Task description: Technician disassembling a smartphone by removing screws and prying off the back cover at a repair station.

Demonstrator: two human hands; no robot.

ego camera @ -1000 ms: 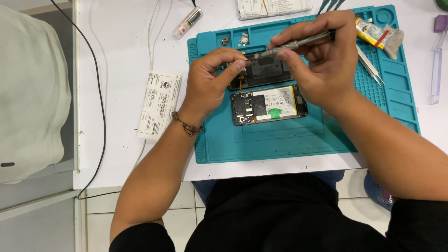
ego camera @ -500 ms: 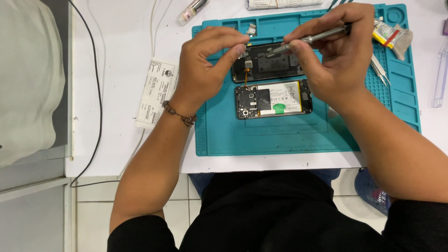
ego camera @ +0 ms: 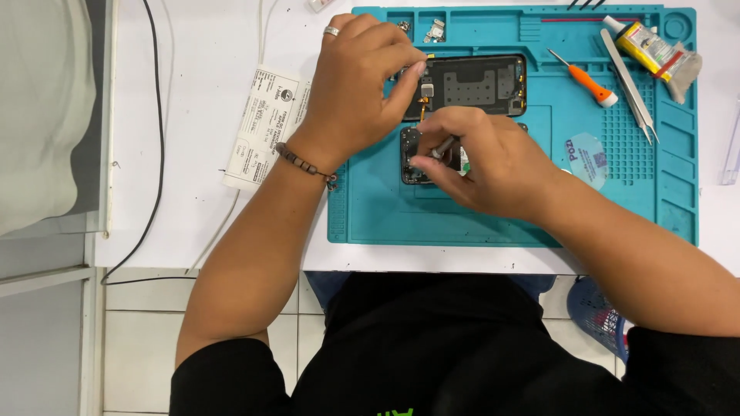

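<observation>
Since half a second ago, the right hand [ego camera: 493,166] has dropped from the upper phone part down to the lower one, and the metal tool it held level now points down and left. The left hand [ego camera: 362,85] has stayed at the left end of the upper part. Seen from above, both forearms reach up from the bottom of the view onto a teal repair mat [ego camera: 385,208] on a white table [ego camera: 193,115]. The left hand, wearing a ring and a bead bracelet, is arched at about ten o'clock from the mat's centre, thumb and forefinger pinched on the left edge of the black phone housing [ego camera: 474,85], which lies flat along the mat's upper middle. The right hand curls just below it, at centre, fingers closed around a slim metal tool [ego camera: 443,146] whose tip meets the opened phone body [ego camera: 412,158], mostly hidden under that hand. At about two o'clock lie an orange-handled screwdriver [ego camera: 590,83], metal tweezers [ego camera: 630,81] and a yellow glue tube [ego camera: 651,50]. A printed paper slip [ego camera: 266,123] lies on the table at nine o'clock, just beside the left wrist.
</observation>
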